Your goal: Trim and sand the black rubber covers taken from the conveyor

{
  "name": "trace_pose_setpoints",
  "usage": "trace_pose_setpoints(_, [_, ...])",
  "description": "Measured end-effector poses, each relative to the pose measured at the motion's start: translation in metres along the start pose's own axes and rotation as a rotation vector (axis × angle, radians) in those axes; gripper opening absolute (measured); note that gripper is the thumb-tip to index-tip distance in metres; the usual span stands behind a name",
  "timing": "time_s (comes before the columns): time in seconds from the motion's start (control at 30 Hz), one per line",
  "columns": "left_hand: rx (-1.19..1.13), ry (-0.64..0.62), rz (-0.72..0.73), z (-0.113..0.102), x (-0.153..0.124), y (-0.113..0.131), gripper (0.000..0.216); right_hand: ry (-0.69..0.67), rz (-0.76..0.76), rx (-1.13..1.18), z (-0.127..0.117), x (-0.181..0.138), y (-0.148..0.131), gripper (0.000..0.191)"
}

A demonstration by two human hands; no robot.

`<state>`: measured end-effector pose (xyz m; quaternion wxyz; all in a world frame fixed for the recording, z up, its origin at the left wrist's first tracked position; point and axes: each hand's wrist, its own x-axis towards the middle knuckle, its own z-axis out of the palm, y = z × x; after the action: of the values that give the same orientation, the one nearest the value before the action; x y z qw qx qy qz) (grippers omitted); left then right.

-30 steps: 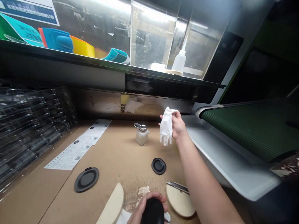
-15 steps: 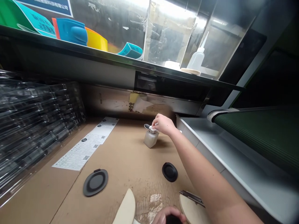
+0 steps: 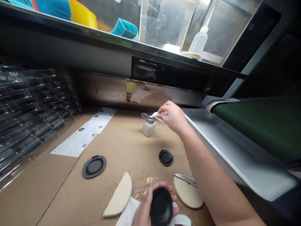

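Observation:
My right hand [image 3: 172,116] is closed on a small white cloth [image 3: 157,115], held just right of the metal pump top of a small white dispenser bottle [image 3: 148,126] on the cardboard bench top [image 3: 122,147]. At the near edge my left hand [image 3: 150,205] grips a black oval part [image 3: 161,206] over a white sheet [image 3: 128,213].
Two black round lids [image 3: 94,166] [image 3: 166,157] lie on the cardboard, with two pale wooden pieces [image 3: 119,196] [image 3: 188,194] and a metal tool [image 3: 185,179]. A label strip [image 3: 84,138] lies left. Clear trays [image 3: 30,106] stack at left. A squeeze bottle [image 3: 199,39] stands on the shelf. A green conveyor [image 3: 258,125] runs right.
My right hand brought the cloth down onto the dispenser's pump top, then lifted it slightly to the right. The black part in my left hand has come back into view.

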<state>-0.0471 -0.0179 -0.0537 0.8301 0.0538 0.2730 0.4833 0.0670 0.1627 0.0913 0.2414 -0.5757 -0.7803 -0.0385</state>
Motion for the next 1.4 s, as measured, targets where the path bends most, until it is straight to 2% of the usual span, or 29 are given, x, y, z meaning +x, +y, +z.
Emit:
trace_pose_setpoints(0.1, [-0.043, 0.052, 0.034, 0.012, -0.008, -0.002, 0.032, -0.019, -0.064, 0.02, -0.012, -0.062, -0.003, 0.006])
trace_pose_setpoints(0.23, [-0.026, 0.121, 0.084, 0.024, -0.016, -0.005, 0.03, -0.19, -0.133, 0.16, -0.004, -0.14, -0.011, 0.008])
trace_pose_setpoints(0.3, [-0.011, 0.158, 0.132, 0.029, -0.019, -0.006, 0.026, -0.238, -0.122, 0.254, 0.005, -0.166, -0.015, 0.01])
trace_pose_setpoints(0.4, [0.026, 0.164, 0.196, 0.034, -0.023, -0.008, 0.026, -0.196, -0.115, 0.278, 0.016, -0.186, -0.017, 0.007])
trace_pose_setpoints(0.5, [0.097, 0.171, 0.213, 0.036, -0.025, -0.009, 0.028, -0.089, -0.176, 0.227, 0.019, -0.192, -0.016, 0.012])
trace_pose_setpoints(0.6, [0.162, 0.136, 0.23, 0.038, -0.026, -0.01, 0.027, 0.011, -0.298, 0.17, 0.015, -0.194, -0.011, 0.02])
trace_pose_setpoints(0.73, [0.21, 0.13, 0.276, 0.047, -0.028, -0.011, 0.028, 0.091, -0.382, 0.015, 0.008, -0.197, -0.001, 0.021])
trace_pose_setpoints(0.83, [0.216, 0.169, 0.263, 0.056, -0.027, -0.013, 0.032, 0.099, -0.393, -0.071, 0.003, -0.198, 0.005, 0.02])
trace_pose_setpoints(0.93, [0.19, 0.163, 0.246, 0.059, -0.025, -0.017, 0.035, 0.07, -0.366, -0.004, 0.001, -0.195, 0.007, 0.021])
trace_pose_setpoints(1.13, [0.158, 0.185, 0.216, 0.055, -0.02, -0.021, 0.015, 0.089, -0.372, 0.072, 0.007, -0.191, 0.004, 0.025])
trace_pose_setpoints(1.23, [0.168, 0.182, 0.209, 0.056, -0.019, -0.018, 0.018, 0.087, -0.406, -0.036, 0.006, -0.191, 0.009, 0.024])
trace_pose_setpoints(1.3, [0.193, 0.193, 0.22, 0.058, -0.019, -0.015, 0.029, 0.101, -0.406, -0.141, 0.003, -0.188, 0.018, 0.024])
trace_pose_setpoints(1.4, [0.207, 0.188, 0.229, 0.058, -0.02, -0.008, 0.038, 0.146, -0.332, -0.33, 0.001, -0.177, 0.039, 0.024])
